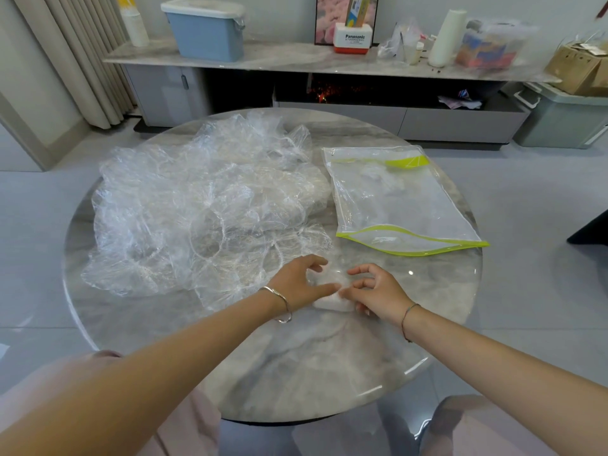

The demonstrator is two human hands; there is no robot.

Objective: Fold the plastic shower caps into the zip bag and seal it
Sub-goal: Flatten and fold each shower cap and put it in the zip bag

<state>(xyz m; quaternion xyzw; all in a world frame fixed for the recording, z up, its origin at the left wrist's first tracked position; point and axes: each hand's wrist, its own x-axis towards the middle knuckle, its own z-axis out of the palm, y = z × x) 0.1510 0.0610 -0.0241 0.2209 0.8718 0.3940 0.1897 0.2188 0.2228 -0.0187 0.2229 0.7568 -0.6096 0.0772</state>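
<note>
Head view: the only readable text is "Panasonic", on a white and red box [352,39] on the shelf by the far wall. Other labels there are too blurred to read.

A folded cap [330,292] – a small, whitish compact bundle – lies on the round marble table [296,373], right between the hands. The left hand [299,283] arches over its left end, fingers curled and thumb laid along the bundle. The right hand [378,291] grips the right end, fingers bent and fingertips pinching the plastic. The thumbs nearly meet.

The pile of loose shower caps [204,205] fills the left half of the table, its near edge just beside the left hand. The zip bag [398,199] lies flat to the right, beyond the right hand and apart from it. Its near, green-trimmed edge is wavy.

Counts: one zip bag and one folded cap in the hands. The caps in the pile are clear and tangled, so I can't count them. There is one bracelet per wrist – a bangle [279,302] on the left and a thin band [408,319] on the right.
</note>
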